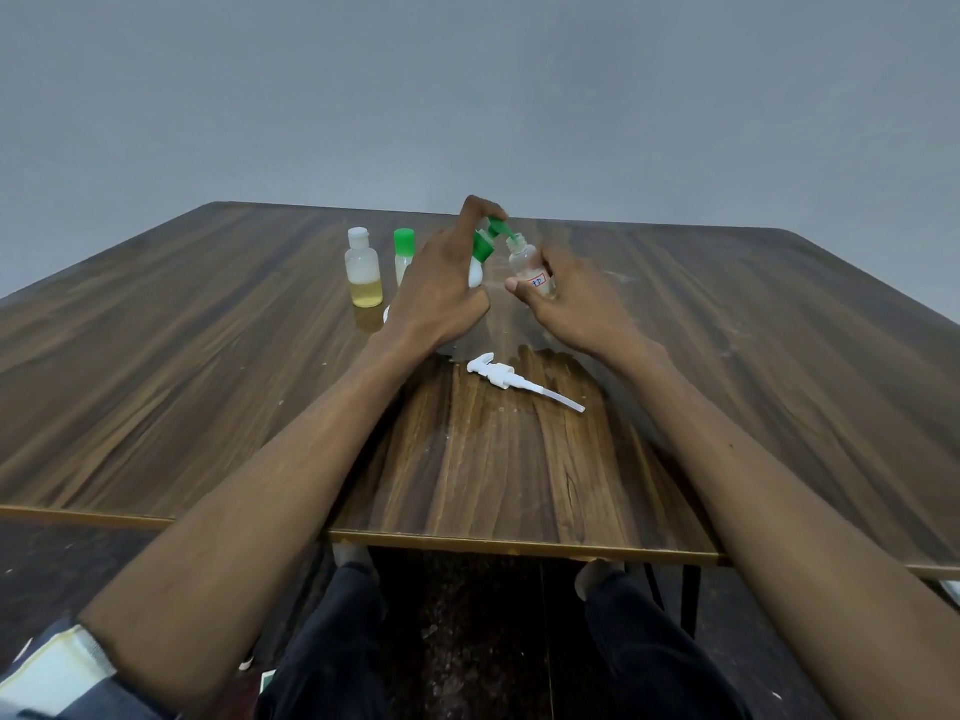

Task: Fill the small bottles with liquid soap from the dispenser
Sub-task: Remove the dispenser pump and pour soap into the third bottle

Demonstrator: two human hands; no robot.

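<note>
On small bottle [530, 270]: illegible handwritten label [538, 281]

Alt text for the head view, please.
The left hand tilts a green-pump soap dispenser over a small open bottle held by the right hand. Two capped bottles and a loose white pump sit on the wooden table.

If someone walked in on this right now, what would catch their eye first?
Mid-table, the left hand presses the green pump dispenser, its spout aimed into the open small clear bottle gripped by the right hand. Nearer the person, a loose white pump head lies on the wooden table; a white-capped bottle with yellow liquid stands left.
</note>
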